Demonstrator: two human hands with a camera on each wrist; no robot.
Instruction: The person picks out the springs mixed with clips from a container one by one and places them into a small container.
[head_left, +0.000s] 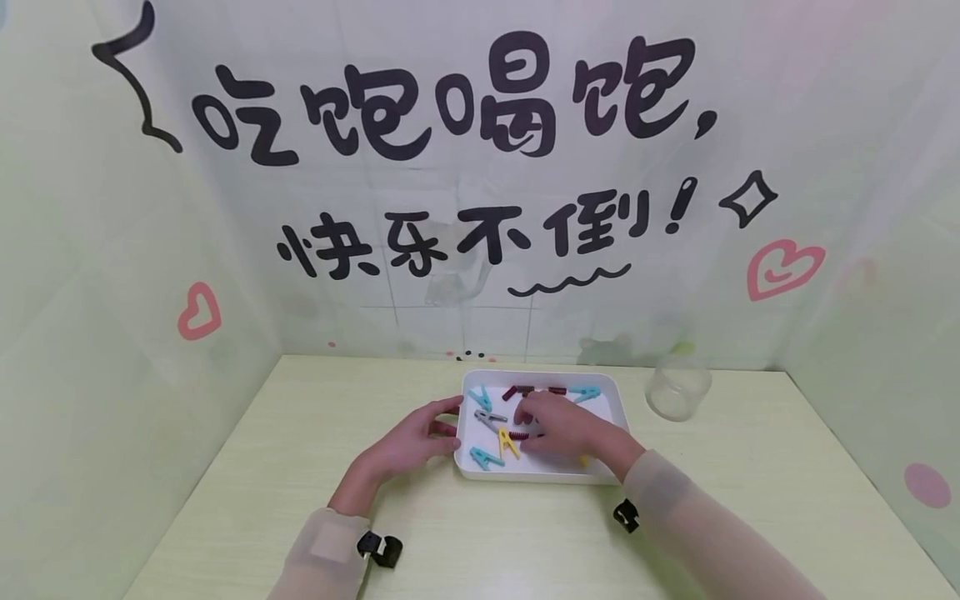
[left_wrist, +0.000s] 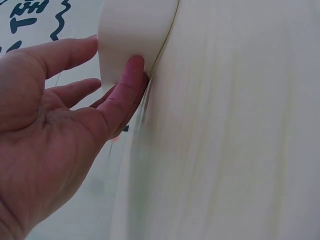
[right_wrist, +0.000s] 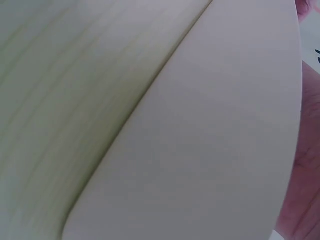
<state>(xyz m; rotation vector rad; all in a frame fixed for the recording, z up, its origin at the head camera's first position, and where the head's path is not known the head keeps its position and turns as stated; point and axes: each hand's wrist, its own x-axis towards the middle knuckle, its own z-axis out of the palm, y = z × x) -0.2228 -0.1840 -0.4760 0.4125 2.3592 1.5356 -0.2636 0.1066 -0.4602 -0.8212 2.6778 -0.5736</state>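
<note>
A white tray (head_left: 536, 478) on the table holds several clothespins and small dark red pieces. My left hand (head_left: 408, 442) rests against its left wall with fingers extended, and the left wrist view shows those fingertips touching the tray (left_wrist: 135, 30). Over the tray's middle, my right hand (head_left: 562, 425) reaches down, its thumb and forefinger apart. Near those fingertips lies a dark red coil-like piece (head_left: 518, 435). Beside it are a yellow clothespin (head_left: 507, 443) and a grey clothespin (head_left: 491, 418). In the right wrist view, the tray wall (right_wrist: 200, 130) hides the right fingertips.
Blue clothespins lie in the tray corners, one at lower left (head_left: 486, 457), one at upper right (head_left: 585, 392). More dark red pieces (head_left: 557, 390) lie along its back. A clear glass jar (head_left: 678, 388) stands right of the tray. A printed curtain (head_left: 465, 175) rises behind the table.
</note>
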